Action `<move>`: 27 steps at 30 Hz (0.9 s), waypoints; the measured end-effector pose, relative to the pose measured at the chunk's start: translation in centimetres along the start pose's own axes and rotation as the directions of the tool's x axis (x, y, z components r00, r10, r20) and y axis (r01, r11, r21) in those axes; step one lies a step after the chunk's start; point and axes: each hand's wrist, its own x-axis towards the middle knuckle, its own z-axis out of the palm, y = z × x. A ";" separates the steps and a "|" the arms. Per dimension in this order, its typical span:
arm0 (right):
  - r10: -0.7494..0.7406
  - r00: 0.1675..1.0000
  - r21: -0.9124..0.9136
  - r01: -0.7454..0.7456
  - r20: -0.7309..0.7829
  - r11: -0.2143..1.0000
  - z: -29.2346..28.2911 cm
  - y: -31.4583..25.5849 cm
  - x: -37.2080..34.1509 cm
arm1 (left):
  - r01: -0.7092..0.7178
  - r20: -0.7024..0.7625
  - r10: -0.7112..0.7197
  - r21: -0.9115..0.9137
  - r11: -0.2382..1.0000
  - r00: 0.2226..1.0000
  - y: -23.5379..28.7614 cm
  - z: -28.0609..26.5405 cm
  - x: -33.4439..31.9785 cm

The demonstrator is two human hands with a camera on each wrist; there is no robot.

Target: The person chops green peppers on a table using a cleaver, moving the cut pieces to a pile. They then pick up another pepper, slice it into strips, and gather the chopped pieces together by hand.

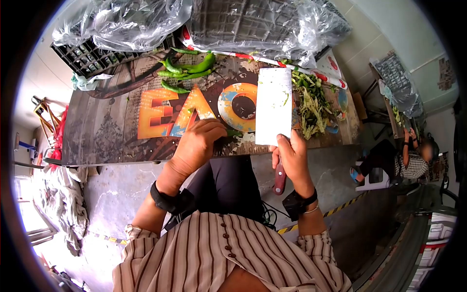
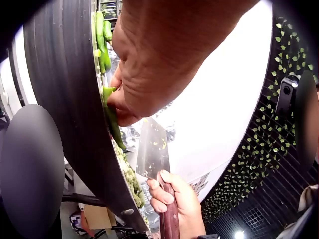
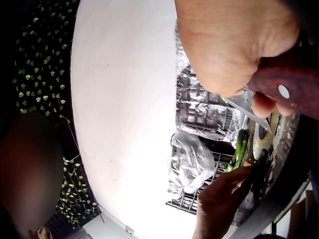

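Note:
My left hand (image 1: 198,141) is low over the front edge of the table (image 1: 107,141). Its thumb and fingers pinch a long green chili pepper (image 2: 114,124) by one end, with the other end pointing toward the cleaver side. A cleaver (image 1: 274,104) is in my right hand (image 1: 295,158), fingers curled round its dark red wooden handle (image 2: 169,216). The broad blade is held up, tipped away from me, with small green bits stuck to it. Several whole green chili peppers (image 1: 194,72) lie in a heap at the back of the table.
Cut pepper pieces (image 1: 311,107) are piled right of the cleaver. Black crates (image 1: 82,56) under clear plastic wrap (image 1: 141,24) line the table's back edge. A folded pale cloth (image 1: 92,80) lies at the back left. Another person (image 1: 413,160) sits at a table far right.

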 end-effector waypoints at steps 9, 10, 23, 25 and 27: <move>0.014 0.996 -0.241 0.007 0.086 0.970 -1.0 -1.8 0.2 | 0.025 -0.129 0.011 0.270 0.963 0.992 1.5 1.2 -0.7; 0.000 0.992 -0.331 0.042 0.126 0.943 -1.1 -2.0 0.4 | 0.046 -0.152 -0.005 0.271 0.962 0.988 1.5 1.4 -0.9; -0.161 0.844 -0.651 0.503 0.512 0.568 0.8 -5.6 1.8 | 0.048 -0.204 0.003 0.243 0.969 0.979 0.9 2.0 -1.4; -0.141 0.836 -0.664 0.513 0.530 0.545 0.8 -5.7 1.8 | 0.050 -0.198 -0.002 0.237 0.970 0.980 0.9 2.0 -1.3; -0.123 0.827 -0.674 0.524 0.548 0.521 0.9 -5.8 1.7 | 0.052 -0.193 -0.006 0.234 0.971 0.981 0.9 1.9 -1.3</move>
